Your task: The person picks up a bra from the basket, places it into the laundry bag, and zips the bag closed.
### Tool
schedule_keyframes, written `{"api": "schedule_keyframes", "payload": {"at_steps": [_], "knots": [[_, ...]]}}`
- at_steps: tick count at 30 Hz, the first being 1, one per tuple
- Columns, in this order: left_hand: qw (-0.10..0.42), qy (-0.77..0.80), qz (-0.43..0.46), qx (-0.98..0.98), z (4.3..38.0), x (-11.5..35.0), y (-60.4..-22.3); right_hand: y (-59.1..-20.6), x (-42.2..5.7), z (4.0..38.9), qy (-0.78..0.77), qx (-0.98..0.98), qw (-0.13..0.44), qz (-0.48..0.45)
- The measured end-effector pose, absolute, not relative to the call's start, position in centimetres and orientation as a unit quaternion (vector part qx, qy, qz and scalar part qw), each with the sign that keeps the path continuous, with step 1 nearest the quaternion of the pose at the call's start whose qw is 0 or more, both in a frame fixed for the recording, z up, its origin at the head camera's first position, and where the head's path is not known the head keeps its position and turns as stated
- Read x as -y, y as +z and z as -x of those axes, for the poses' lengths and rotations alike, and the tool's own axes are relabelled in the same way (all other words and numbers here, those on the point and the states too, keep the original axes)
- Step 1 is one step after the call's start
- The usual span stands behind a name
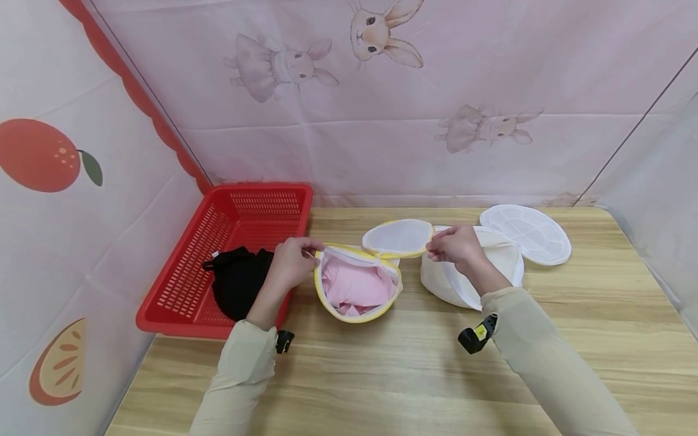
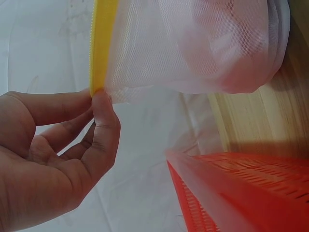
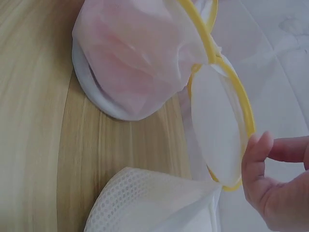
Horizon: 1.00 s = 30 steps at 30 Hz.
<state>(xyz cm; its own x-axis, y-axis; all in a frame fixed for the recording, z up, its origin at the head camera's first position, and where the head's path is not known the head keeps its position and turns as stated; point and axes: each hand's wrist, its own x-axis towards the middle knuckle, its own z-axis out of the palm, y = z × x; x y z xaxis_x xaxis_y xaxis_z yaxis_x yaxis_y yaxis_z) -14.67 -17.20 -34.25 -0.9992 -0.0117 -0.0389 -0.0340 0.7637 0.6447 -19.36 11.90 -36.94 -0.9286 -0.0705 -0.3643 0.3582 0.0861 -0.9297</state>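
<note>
A mesh laundry bag (image 1: pixel 320 293) with a yellow zipper edge stands on the table with its top unzipped. Pink cloth (image 1: pixel 354 281) lies inside it. My left hand (image 1: pixel 289 263) pinches the yellow zipper edge on the left between thumb and fingertips. On the other side, my right hand (image 1: pixel 460 247) pinches the far end of the lid flap (image 1: pixel 400 235), which is folded out to the right. In the right wrist view, fingertips (image 3: pixel 260 140) meet the flap's yellow border. Behind my right wrist sits a second, white mesh bag (image 1: pixel 443 281).
At the left, a red plastic basket (image 1: pixel 180 278) holds a black garment (image 1: pixel 240 281). The white bag's round lid (image 1: pixel 526 233) lies folded back at the right rear. A printed curtain (image 1: pixel 382 163) rises behind the wooden table (image 1: pixel 392 375).
</note>
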Motion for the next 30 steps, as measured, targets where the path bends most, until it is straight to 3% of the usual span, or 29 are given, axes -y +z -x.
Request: {"api": "schedule_keyframes", "payload": {"at_steps": [10, 30], "knots": [[0.017, 0.341, 0.01, -0.94, 14.64, 16.99, -34.22, -37.43, -12.26, 19.63, -0.683, -0.697, 0.19, -0.111], [0.021, 0.337, 0.008, -0.941, 14.66, 16.96, -34.2, -36.97, -11.68, 19.46, -0.707, -0.688, 0.15, -0.069]]}}
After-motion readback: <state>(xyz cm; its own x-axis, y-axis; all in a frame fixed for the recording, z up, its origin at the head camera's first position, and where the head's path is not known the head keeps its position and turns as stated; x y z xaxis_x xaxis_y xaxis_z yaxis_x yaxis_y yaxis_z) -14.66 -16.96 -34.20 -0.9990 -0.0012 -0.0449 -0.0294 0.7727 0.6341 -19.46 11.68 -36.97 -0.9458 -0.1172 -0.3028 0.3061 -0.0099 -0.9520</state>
